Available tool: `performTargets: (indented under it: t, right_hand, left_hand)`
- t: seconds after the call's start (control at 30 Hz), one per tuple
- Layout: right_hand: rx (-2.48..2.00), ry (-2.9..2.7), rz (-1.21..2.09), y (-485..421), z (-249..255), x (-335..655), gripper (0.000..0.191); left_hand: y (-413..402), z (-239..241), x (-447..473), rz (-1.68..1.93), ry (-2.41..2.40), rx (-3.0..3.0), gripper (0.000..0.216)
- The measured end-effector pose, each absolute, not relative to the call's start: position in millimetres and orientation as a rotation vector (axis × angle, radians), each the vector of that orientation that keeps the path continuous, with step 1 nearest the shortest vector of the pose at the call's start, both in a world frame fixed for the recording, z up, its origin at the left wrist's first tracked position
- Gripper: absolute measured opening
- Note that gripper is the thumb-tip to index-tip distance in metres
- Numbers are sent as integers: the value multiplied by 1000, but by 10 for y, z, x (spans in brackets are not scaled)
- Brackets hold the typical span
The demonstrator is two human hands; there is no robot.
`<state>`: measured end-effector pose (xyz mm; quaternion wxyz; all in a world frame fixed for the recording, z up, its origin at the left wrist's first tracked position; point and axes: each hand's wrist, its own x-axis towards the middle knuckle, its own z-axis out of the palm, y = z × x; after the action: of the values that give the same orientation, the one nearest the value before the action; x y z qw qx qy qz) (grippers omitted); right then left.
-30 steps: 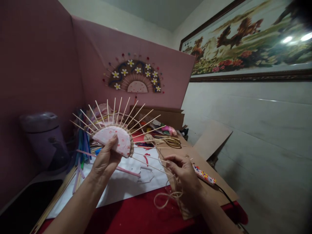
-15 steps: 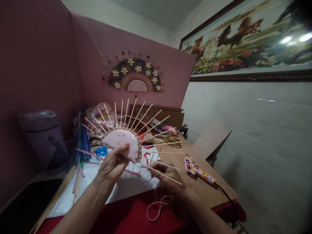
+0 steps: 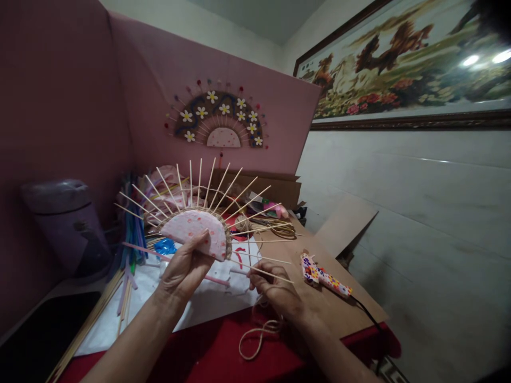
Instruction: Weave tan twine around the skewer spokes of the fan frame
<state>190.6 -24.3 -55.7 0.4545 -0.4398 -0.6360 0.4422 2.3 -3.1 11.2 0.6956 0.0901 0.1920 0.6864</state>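
Note:
My left hand (image 3: 186, 274) is closed on a half-round piece (image 3: 187, 227) covered in pale pink spotted cloth, with the thumb on its face. Thin wooden sticks (image 3: 235, 199) fan out from its curved edge, and twine is woven round their bases. At the lower right sticks, my right hand (image 3: 279, 292) pinches the twine, its thumb and forefinger closed. A strand runs up from those fingers behind the sticks. Below the right hand a loose loop of twine (image 3: 240, 346) hangs over the red cloth (image 3: 207, 351).
A flower-patterned glue gun (image 3: 325, 279) with a black cord lies on brown board (image 3: 351, 314) at right. A ball of twine (image 3: 241, 222) sits behind the sticks. Bundled coloured strips (image 3: 136, 229) and a lidded bin (image 3: 72, 229) stand left. A finished fan (image 3: 223, 114) hangs on the pink panel.
The half-round piece and its sticks have shifted slightly left and tipped a little. My right hand has risen slightly, and the strand now stretches upward from its fingertips.

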Motion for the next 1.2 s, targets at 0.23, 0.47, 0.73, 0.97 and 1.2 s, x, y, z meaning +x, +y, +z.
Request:
performTargets:
  t: [0.23,0.47,0.73,0.97,1.2]
  right_hand:
    - [-1082,-1526,1144,-224,-580,1930,25]
    - [-1094,-1537,1014,-167,-660,1957,23]
    - [-1099,-1519,938,-153,-703,1978,23]
    - [-1069,-1380,879,-141,-680,1989,22]
    - [-1027,-1254,658,-114,-693,2076,15]
  left_hand:
    - [3,75,-1,1579,394,186,27]
    - [-13,110,-5,1595,392,147,29]
    - [-7,109,-3,1628,409,188,28]
    - [-4,92,-19,1635,405,210,25]
    - [32,28,-37,1567,403,268,19]
